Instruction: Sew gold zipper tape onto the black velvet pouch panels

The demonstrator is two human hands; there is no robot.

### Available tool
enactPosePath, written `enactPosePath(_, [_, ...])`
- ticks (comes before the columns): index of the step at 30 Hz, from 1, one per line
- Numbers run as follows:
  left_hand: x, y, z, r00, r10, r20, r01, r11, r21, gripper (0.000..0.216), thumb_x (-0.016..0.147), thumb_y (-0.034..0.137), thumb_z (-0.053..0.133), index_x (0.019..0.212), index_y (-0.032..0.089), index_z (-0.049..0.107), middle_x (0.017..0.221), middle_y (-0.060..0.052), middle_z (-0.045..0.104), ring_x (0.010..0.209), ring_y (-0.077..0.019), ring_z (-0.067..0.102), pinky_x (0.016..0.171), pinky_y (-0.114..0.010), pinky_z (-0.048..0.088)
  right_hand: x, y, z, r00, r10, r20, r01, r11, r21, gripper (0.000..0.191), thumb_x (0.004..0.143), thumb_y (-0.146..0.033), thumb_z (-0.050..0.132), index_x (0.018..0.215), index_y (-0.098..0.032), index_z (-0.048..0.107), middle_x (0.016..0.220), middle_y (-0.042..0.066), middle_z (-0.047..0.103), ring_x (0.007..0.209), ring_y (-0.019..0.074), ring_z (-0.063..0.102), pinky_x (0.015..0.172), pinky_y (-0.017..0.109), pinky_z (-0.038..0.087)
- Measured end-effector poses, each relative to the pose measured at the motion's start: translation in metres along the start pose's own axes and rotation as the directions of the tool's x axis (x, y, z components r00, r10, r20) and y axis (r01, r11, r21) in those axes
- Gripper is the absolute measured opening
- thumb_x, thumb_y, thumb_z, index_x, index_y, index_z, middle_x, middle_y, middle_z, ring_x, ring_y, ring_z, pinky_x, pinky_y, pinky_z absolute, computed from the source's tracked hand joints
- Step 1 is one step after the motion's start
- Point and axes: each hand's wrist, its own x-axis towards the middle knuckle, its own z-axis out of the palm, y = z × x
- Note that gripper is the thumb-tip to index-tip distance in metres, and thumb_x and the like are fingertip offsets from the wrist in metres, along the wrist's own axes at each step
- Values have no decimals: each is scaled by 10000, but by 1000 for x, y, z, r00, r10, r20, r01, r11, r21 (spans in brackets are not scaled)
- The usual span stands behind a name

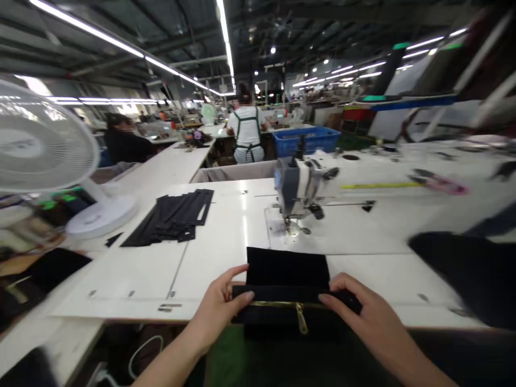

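Observation:
A black fabric piece [287, 269] with a gold zipper [300, 316] lies at the near edge of the white sewing table [209, 252]. My left hand [221, 305] grips its left end, thumb on top and fingers pinched on the folded edge. My right hand [363, 312] lies over its right end, fingers pressed down on the fabric. The sewing machine [300, 185] stands just behind the piece, its needle area a short way beyond the fabric's far edge.
A stack of black cut strips [173, 217] lies on the table to the left, beside a white desk fan [44, 156]. More black fabric [467, 274] sits at the right. A blue bin [308, 140] and other seated workers are further back.

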Motion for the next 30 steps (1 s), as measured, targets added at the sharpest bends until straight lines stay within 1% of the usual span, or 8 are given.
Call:
enactPosePath(5, [-32,14,-56,962,138,-236,-117,988,103,411,669,361,688,1014,151,615,755,-23,639,655,-139,570,608,-237,428,20,8,38,989,-131,66,129,991,39,318,756,-504,552,926,-237,559,767,16,625,572,147,587,524,214,492])
enactPosePath(9, [-52,17,-93,945,173,-279,-66,933,355,376,746,357,589,1078,180,582,811,-34,631,684,-166,569,610,-277,441,33,-18,68,960,-265,95,265,964,11,429,759,-511,557,1080,-227,540,917,58,620,708,186,605,590,279,511])
enactPosePath(12, [-53,9,-94,834,437,-336,-55,674,737,261,772,277,535,1019,219,596,897,-38,601,794,-197,556,753,-365,432,33,-45,94,896,-417,152,428,903,-45,270,786,-443,559,929,-217,587,889,64,594,790,222,568,678,357,476])
enactPosePath(14, [-52,1,-80,737,616,-279,-19,432,902,142,785,249,527,896,215,609,926,-49,571,871,-218,526,823,-411,389,29,-56,108,894,-420,154,437,894,-99,184,810,-384,547,812,-201,563,811,54,571,755,221,538,668,373,443])
enactPosePath(15, [-52,-3,-70,721,653,-232,-6,341,940,95,786,262,540,833,206,602,913,-55,557,878,-228,514,816,-421,380,27,-59,114,901,-411,142,428,896,-119,169,822,-360,535,785,-195,541,782,49,558,733,217,523,657,371,426])
enactPosePath(19, [-53,-16,-28,771,621,-144,23,198,980,230,690,371,668,716,171,557,844,-64,526,840,-254,493,754,-424,381,19,-60,120,913,-395,101,406,905,-128,161,866,-312,461,764,-188,481,728,34,524,687,203,484,634,352,373])
enactPosePath(22, [-51,-17,-9,796,587,-146,90,124,988,228,712,361,626,749,145,565,860,-91,538,861,-271,487,790,-452,375,17,-60,118,915,-393,94,402,910,-106,172,888,-298,415,764,-191,466,724,29,520,688,196,480,643,338,352])
enactPosePath(30, [-46,-23,-5,860,508,41,102,-250,963,139,775,81,435,797,95,572,815,-117,540,820,-265,498,721,-419,416,18,-61,117,905,-421,62,425,899,-107,169,892,-291,410,771,-188,467,720,26,524,685,186,486,643,320,341])
